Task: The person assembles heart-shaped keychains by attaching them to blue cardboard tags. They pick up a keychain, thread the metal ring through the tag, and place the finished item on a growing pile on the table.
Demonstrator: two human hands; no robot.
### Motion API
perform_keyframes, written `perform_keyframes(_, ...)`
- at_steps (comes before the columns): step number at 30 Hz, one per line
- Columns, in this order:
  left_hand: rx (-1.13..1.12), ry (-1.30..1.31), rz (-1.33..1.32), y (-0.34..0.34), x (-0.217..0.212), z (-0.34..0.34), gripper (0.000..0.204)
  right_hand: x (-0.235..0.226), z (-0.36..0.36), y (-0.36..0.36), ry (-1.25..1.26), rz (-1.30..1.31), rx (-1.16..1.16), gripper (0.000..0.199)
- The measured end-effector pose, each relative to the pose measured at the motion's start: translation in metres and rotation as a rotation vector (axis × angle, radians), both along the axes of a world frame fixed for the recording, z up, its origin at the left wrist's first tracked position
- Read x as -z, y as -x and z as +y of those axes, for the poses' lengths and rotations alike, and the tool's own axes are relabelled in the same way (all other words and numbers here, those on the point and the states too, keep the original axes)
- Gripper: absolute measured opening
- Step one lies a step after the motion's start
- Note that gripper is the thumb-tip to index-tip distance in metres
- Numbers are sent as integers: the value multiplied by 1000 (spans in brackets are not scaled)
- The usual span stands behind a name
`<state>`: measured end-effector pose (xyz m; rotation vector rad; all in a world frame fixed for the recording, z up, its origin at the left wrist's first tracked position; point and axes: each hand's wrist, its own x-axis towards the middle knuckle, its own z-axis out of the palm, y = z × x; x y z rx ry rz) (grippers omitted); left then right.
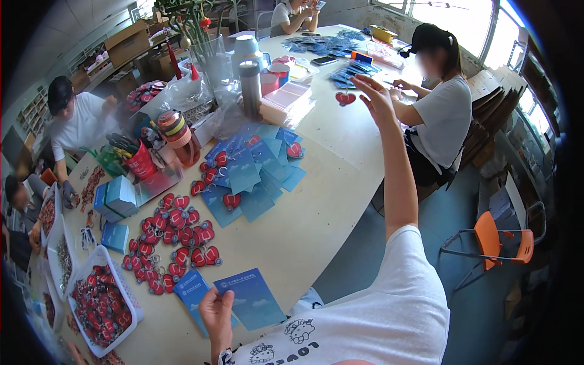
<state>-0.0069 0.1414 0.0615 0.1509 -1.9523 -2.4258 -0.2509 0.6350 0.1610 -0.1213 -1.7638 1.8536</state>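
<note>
Near the table's front edge, my left hand (218, 311) pinches a blue card (250, 298) between thumb and fingers. More blue cards (192, 288) lie partly under that hand. My right hand (376, 100) is raised high with the arm stretched out. A red heart-shaped keychain (345, 98) dangles at its fingertips; the ring is too small to see clearly. Several red keychains (176, 219) lie in a loose heap on the table, left of my left hand. Beyond them, blue cards (261, 164) are spread out, some with keychains on top.
At the left, a white basket (135, 309) holds more keychains, beside stacked blue cards (115, 198). A pen cup (141, 159), an orange bottle (177, 135), a grey thermos (249, 91) and clear boxes (287, 104) stand farther back. Other people sit around the table (340, 176). An orange chair (490, 237) stands right.
</note>
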Motion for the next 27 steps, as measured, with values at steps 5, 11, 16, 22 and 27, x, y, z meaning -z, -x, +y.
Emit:
perform_keyframes(5, 69, -52, -63, 9, 16, 30, 10, 2, 33, 25, -64, -19, 35, 35)
perform_keyframes(11, 121, -119, -120, 21, 35, 49, 12, 2, 56, 50, -168, -39, 71, 36)
perform_keyframes(16, 83, -200, -172, 36, 53, 42, 13, 7, 69, 58, -299, -158, 82, 34)
perform_keyframes(22, 47, -352, -106, 42, 78, 46, 16, 43, 88, 54, -574, -436, -82, 33)
perform_keyframes(27, -11, -436, -62, 34, 95, 39, 21, 51, 101, 41, -611, -613, -146, 31)
